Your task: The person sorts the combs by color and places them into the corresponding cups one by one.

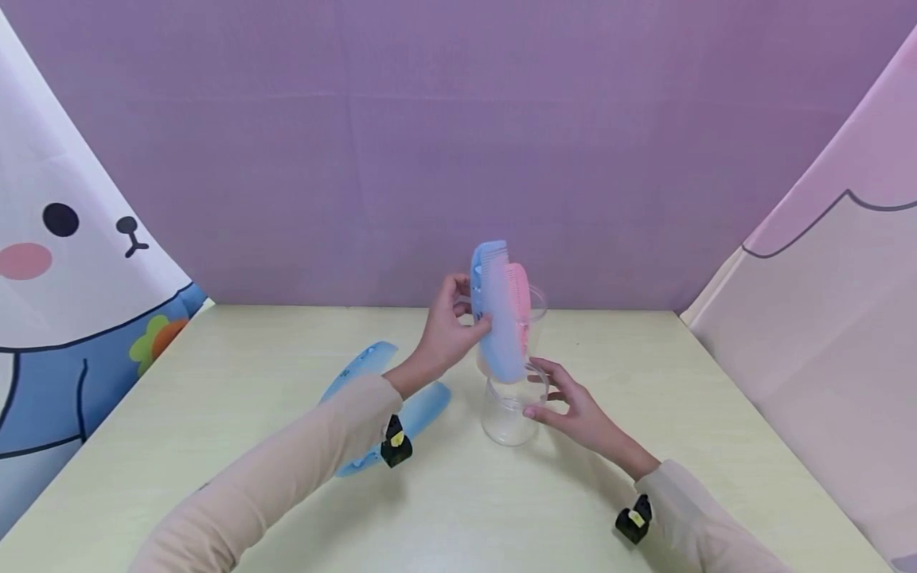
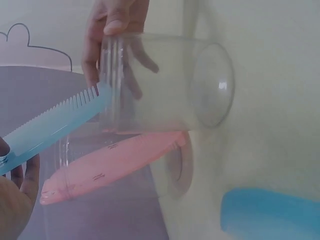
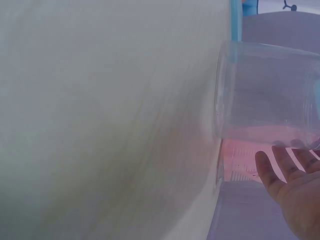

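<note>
My left hand (image 1: 446, 334) grips a light-blue comb (image 1: 500, 326) between thumb and fingers. The comb stands nearly upright, and in the left wrist view its lower end is right at the mouth of a clear plastic cup (image 2: 165, 85). Round the upper part of that cup, my right hand (image 1: 583, 414) holds it with the thumb on the near side and fingers behind. A pink comb (image 2: 117, 167) leans inside a second clear cup (image 2: 185, 170) just behind the first. In the head view the blue comb partly covers the pink one.
Two more blue combs lie on the pale table to the left, one farther back (image 1: 364, 368) and one nearer (image 1: 427, 404), partly behind my left arm. A purple cloth (image 1: 430, 159) rises at the table's back edge, with printed cloths on both sides.
</note>
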Motion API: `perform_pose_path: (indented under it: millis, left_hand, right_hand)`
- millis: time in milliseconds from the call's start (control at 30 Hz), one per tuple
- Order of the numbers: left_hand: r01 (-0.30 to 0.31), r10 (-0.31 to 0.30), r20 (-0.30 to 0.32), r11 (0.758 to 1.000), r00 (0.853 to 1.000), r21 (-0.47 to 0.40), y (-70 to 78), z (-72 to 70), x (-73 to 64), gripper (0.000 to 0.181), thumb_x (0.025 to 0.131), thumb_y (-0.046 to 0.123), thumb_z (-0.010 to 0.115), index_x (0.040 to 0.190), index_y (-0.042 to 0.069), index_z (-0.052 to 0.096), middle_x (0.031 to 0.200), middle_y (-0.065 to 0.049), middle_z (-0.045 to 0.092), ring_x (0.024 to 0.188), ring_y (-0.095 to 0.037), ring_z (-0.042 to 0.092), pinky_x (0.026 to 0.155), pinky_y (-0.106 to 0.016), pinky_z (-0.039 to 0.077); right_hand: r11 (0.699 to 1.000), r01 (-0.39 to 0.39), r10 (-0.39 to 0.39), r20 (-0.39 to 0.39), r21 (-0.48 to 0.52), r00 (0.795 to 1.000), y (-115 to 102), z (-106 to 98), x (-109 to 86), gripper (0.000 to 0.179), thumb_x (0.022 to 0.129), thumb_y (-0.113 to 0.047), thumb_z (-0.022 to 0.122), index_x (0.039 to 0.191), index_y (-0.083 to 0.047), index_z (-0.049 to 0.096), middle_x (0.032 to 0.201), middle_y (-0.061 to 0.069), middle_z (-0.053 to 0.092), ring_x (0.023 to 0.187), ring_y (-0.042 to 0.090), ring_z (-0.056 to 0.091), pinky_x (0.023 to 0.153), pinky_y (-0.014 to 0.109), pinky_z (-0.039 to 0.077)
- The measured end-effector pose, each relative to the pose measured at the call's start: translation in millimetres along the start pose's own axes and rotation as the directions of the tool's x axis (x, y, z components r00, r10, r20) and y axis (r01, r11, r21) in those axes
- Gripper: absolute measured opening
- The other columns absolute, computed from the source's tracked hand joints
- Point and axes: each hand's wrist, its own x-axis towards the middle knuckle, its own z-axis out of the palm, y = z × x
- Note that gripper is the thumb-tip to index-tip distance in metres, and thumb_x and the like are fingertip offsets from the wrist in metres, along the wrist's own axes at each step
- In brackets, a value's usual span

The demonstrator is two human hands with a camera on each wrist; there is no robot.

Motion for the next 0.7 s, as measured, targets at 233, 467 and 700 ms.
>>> perform_pose_path:
  millis: [233,467,700]
  left_hand:
    - [-0.005,0.004,0.023,0.999,1.000,0.050,-27.7,8.6,-3.3,0.046,0.079,-0.002,0.061,0.118,0.003,0.037,0.110,-0.014,0.047,0.091,-0.027,0.059,0.077,-0.033,0.055]
    - [-0.006,-0.001,0.088,0.996,0.996,0.084,-41.1,16.2,-11.7,0.046,0.079,-0.003,0.061,0.117,0.005,0.036,0.110,-0.013,0.047,0.089,-0.025,0.059,0.074,-0.031,0.056]
    - [-0.009,-0.007,0.129,0.992,0.992,0.125,-47.8,21.8,-17.2,0.047,0.081,-0.002,0.061,0.119,0.007,0.035,0.111,-0.012,0.048,0.085,-0.023,0.058,0.071,-0.028,0.056]
  right_hand:
    - [1.000,0.002,-0.002,-0.003,-0.005,1.000,-0.8,0.1,0.3,0.067,0.082,-0.014,0.067,0.139,-0.009,0.032,0.138,0.009,0.042,0.119,0.032,0.046,0.088,0.030,0.048]
    - [1.000,-0.007,0.007,0.003,0.004,1.000,0.7,0.3,0.5,0.066,0.083,-0.014,0.066,0.139,-0.013,0.031,0.139,0.010,0.041,0.121,0.037,0.044,0.088,0.031,0.048]
    - [1.000,-0.003,0.003,0.001,0.003,1.000,4.1,0.5,0.6,0.065,0.083,-0.013,0.065,0.139,-0.016,0.032,0.137,0.009,0.043,0.120,0.037,0.045,0.088,0.033,0.049]
